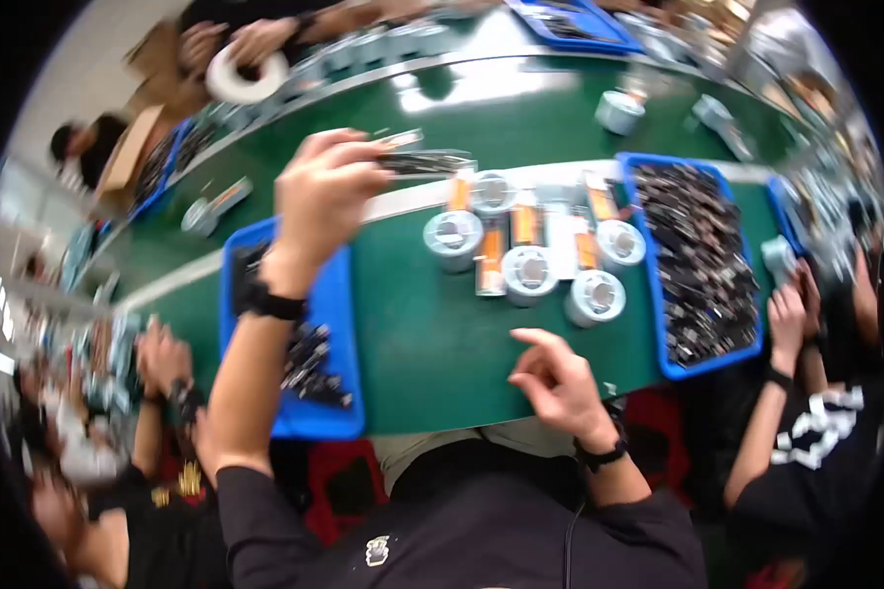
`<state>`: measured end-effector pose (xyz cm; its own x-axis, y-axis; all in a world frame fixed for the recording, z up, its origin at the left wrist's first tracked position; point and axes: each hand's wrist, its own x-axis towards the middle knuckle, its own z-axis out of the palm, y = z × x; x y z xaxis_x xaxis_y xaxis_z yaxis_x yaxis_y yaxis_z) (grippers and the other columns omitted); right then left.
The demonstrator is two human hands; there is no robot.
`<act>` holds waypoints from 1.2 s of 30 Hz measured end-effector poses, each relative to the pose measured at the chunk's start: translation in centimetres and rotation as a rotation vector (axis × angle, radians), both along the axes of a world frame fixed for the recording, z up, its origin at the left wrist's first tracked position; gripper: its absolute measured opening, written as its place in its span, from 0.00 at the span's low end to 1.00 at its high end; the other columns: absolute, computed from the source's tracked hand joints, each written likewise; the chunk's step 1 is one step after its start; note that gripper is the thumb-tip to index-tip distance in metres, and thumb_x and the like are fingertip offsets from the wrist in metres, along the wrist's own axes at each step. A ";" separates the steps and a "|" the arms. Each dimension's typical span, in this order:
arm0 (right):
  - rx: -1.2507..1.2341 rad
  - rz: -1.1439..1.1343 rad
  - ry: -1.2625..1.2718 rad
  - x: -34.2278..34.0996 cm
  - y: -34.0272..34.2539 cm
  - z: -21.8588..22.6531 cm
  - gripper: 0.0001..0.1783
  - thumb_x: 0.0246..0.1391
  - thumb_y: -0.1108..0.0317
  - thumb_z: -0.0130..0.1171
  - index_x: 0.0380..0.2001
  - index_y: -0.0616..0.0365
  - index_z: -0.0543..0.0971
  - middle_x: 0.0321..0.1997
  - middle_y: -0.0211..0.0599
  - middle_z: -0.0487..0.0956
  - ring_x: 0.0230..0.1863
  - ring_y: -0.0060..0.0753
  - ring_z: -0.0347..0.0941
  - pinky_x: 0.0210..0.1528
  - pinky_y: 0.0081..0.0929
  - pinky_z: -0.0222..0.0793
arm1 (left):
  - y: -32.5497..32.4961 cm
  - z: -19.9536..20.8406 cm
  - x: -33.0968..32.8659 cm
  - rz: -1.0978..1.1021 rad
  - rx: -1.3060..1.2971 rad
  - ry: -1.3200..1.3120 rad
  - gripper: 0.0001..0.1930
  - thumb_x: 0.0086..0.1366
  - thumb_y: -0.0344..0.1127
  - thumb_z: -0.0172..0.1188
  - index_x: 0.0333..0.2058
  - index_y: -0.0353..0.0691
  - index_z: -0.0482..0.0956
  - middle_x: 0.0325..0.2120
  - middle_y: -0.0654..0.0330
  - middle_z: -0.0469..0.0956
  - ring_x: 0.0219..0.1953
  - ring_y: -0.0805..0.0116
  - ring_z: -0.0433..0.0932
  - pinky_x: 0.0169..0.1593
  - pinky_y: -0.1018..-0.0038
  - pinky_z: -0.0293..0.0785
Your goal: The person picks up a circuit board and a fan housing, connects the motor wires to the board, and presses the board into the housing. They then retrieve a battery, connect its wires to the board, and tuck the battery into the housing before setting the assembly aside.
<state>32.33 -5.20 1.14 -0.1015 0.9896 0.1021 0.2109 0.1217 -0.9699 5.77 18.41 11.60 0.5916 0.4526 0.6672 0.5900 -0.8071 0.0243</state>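
Dark and slim, with a shiny tip, the blurred bundle of parts [424,162] sits pinched in the left hand [319,201], raised above the green table [432,344]. The right hand [552,378] hovers loosely curled, grasping nothing, at the near edge.

We see a matt green table mat [432,344], glossy blue plastic trays [336,324] beside it, shiny tape rolls [528,273].

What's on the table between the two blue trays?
In the head view, rolls of tape and small orange packs sit between the left blue tray and right blue tray.
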 end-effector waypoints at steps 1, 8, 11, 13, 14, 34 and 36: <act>0.032 0.063 0.052 1.3 0.5 -0.7 0.25 0.57 0.83 0.64 0.58 0.60 0.77 0.31 0.31 0.83 0.26 0.13 0.71 0.27 0.16 0.66 | 2.7 -0.3 -0.6 0.140 0.002 0.032 0.04 0.57 0.25 0.67 0.30 0.41 0.87 0.43 0.60 0.87 0.52 0.54 0.81 0.56 0.63 0.78; 0.253 0.007 0.086 11.8 -1.1 -1.3 0.10 0.64 0.66 0.65 0.32 0.62 0.83 0.27 0.39 0.82 0.28 0.38 0.78 0.33 0.32 0.73 | 20.8 -7.2 -2.0 0.553 -0.498 0.017 0.10 0.61 0.33 0.66 0.41 0.40 0.87 0.42 0.50 0.85 0.46 0.50 0.82 0.52 0.60 0.77; 0.229 0.063 0.021 13.6 -1.4 -1.5 0.12 0.66 0.65 0.64 0.32 0.63 0.83 0.28 0.39 0.81 0.28 0.38 0.77 0.32 0.33 0.71 | 24.7 -9.5 2.3 0.575 -0.510 0.116 0.15 0.63 0.42 0.61 0.43 0.45 0.90 0.46 0.48 0.86 0.49 0.46 0.82 0.55 0.54 0.76; 0.222 0.027 0.045 14.1 -1.1 -1.5 0.14 0.66 0.64 0.63 0.30 0.63 0.82 0.27 0.39 0.80 0.27 0.39 0.76 0.31 0.34 0.70 | 24.0 -9.2 4.8 0.605 -0.391 0.267 0.21 0.66 0.53 0.55 0.46 0.50 0.90 0.50 0.50 0.84 0.53 0.47 0.80 0.58 0.51 0.72; 0.220 0.009 0.059 14.2 -1.0 -1.6 0.15 0.67 0.63 0.63 0.29 0.63 0.81 0.26 0.39 0.79 0.27 0.39 0.76 0.31 0.34 0.70 | 23.2 -8.7 6.4 0.618 -0.328 0.343 0.24 0.67 0.59 0.52 0.47 0.52 0.89 0.52 0.51 0.83 0.55 0.47 0.78 0.59 0.49 0.70; 0.274 -0.036 0.113 14.1 -5.0 -0.5 0.17 0.64 0.64 0.63 0.23 0.63 0.77 0.19 0.44 0.74 0.22 0.45 0.71 0.28 0.40 0.65 | -3.6 1.7 11.6 0.088 -0.676 0.283 0.24 0.49 0.19 0.68 0.46 0.36 0.73 0.42 0.51 0.71 0.46 0.48 0.75 0.53 0.65 0.74; 0.278 -0.039 0.114 14.3 -3.7 -1.0 0.17 0.64 0.64 0.64 0.23 0.63 0.78 0.19 0.44 0.74 0.22 0.45 0.71 0.28 0.40 0.66 | -7.0 1.6 13.9 -0.013 -0.652 0.400 0.25 0.46 0.15 0.66 0.46 0.37 0.75 0.47 0.50 0.74 0.51 0.45 0.75 0.54 0.61 0.73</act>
